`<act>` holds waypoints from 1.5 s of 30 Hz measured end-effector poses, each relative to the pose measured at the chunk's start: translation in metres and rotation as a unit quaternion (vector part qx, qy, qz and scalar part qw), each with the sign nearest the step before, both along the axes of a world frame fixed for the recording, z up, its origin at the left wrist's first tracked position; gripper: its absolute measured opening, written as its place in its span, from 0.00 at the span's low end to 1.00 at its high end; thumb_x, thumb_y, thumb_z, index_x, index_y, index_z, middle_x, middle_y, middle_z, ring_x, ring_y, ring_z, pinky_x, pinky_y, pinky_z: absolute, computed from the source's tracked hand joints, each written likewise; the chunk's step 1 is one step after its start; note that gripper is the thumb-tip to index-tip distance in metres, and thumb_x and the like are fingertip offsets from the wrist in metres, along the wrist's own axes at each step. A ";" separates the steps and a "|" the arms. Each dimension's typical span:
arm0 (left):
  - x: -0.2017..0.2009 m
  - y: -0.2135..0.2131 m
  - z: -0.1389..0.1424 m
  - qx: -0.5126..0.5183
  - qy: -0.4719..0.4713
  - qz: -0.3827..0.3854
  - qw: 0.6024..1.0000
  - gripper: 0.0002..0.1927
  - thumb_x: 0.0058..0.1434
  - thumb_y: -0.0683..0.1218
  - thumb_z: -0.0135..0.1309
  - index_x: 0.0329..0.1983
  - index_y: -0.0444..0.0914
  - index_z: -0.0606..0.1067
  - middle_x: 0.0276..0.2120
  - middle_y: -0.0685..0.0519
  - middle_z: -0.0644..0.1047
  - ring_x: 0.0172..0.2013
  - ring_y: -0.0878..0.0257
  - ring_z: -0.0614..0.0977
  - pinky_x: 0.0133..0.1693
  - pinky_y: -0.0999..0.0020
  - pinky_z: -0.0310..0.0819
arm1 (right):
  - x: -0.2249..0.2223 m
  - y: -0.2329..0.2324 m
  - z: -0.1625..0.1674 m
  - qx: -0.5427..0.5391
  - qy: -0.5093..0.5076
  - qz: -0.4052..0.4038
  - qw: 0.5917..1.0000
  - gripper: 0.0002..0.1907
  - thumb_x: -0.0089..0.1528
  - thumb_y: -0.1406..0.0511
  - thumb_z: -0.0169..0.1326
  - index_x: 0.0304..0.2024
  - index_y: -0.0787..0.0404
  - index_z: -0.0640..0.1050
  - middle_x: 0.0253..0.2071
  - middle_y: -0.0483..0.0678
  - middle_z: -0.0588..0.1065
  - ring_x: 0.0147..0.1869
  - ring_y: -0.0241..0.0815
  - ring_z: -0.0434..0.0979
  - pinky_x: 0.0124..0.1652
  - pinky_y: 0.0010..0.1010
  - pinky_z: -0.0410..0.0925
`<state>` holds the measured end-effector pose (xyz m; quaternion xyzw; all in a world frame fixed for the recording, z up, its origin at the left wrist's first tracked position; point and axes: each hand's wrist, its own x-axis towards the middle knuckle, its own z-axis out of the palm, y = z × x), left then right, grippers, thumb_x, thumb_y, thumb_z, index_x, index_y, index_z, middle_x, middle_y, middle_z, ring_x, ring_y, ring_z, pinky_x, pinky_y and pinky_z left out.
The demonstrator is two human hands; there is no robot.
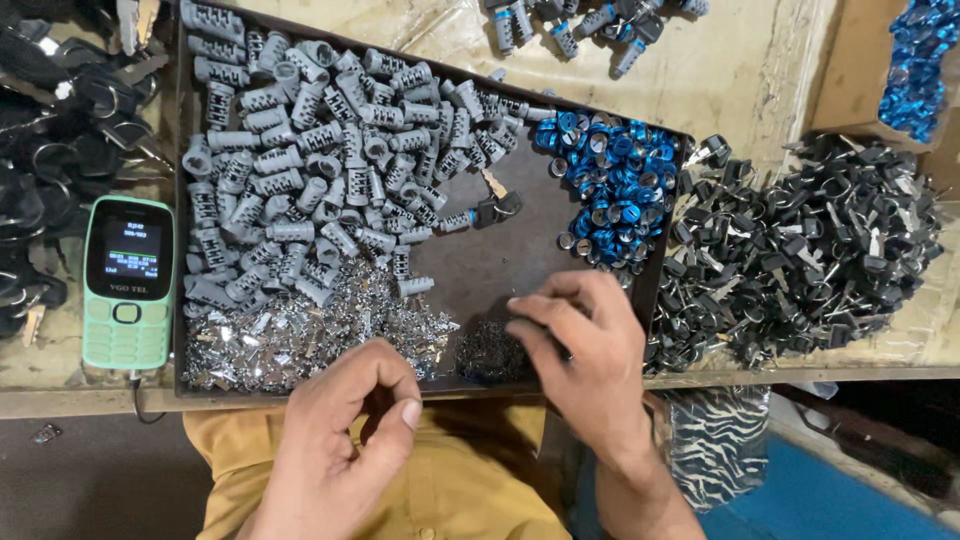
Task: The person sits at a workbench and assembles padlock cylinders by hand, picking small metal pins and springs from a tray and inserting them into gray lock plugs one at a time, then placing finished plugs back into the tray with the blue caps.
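Note:
My right hand (585, 350) lies palm down over the front of a dark tray (500, 265). Its fingertips rest at a small pile of tiny dark springs (485, 350), and a dark sliver shows under the fingers. My left hand (340, 440) hovers just below the tray's front edge with fingers curled towards the thumb. I cannot make out anything inside it. The tray holds a heap of grey lock cylinders (310, 170), a pile of small shiny metal pieces (310, 335) and a cluster of blue round caps (610, 185).
A green push-button phone (127, 282) lies left of the tray with a cable at its bottom. Black-headed keys (810, 250) are heaped on the right and more keys (40, 130) on the left. Several more cylinders (580, 22) lie at the back, and a box of blue caps (915, 60) sits top right.

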<state>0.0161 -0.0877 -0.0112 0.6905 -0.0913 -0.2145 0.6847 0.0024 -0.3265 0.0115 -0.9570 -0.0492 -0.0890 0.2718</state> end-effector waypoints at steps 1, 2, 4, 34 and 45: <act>0.002 0.002 0.000 0.004 0.013 0.007 1.000 0.05 0.55 0.38 0.54 0.30 0.36 0.69 0.27 0.55 0.71 0.26 0.70 0.69 0.29 0.75 0.65 | 0.007 -0.002 0.001 -0.030 0.005 -0.021 0.999 0.14 0.51 0.73 0.67 0.39 0.60 0.82 0.39 0.49 0.74 0.41 0.47 0.74 0.38 0.34 0.68; 0.003 0.003 -0.002 0.009 0.028 0.007 1.000 0.05 0.56 0.38 0.54 0.30 0.36 0.69 0.26 0.56 0.70 0.25 0.70 0.68 0.27 0.75 0.64 | 0.013 -0.001 0.002 -0.040 0.002 -0.014 0.999 0.13 0.52 0.73 0.66 0.39 0.59 0.82 0.39 0.48 0.74 0.42 0.47 0.74 0.39 0.35 0.67; 0.005 0.002 -0.005 0.021 0.056 0.005 0.998 0.05 0.57 0.39 0.55 0.29 0.36 0.70 0.23 0.57 0.70 0.23 0.71 0.67 0.25 0.75 0.62 | 0.021 -0.003 0.000 -0.060 -0.005 0.001 0.998 0.12 0.53 0.73 0.65 0.38 0.58 0.82 0.39 0.47 0.73 0.44 0.47 0.73 0.42 0.36 0.67; 0.000 0.014 -0.014 -0.152 0.232 -0.034 0.960 0.05 0.64 0.39 0.56 0.33 0.36 0.73 0.25 0.63 0.69 0.27 0.77 0.65 0.27 0.78 0.59 | -0.016 0.072 -0.003 0.275 -0.017 0.082 0.958 0.11 0.56 0.77 0.59 0.40 0.68 0.75 0.38 0.53 0.78 0.40 0.43 0.79 0.41 0.31 0.72; -0.002 0.026 -0.009 -0.136 0.191 -0.009 0.972 0.05 0.63 0.39 0.56 0.32 0.35 0.72 0.24 0.62 0.70 0.27 0.76 0.67 0.29 0.78 0.62 | -0.034 0.083 -0.010 0.388 0.076 0.014 0.919 0.09 0.59 0.79 0.60 0.42 0.70 0.79 0.41 0.56 0.79 0.40 0.40 0.80 0.40 0.27 0.73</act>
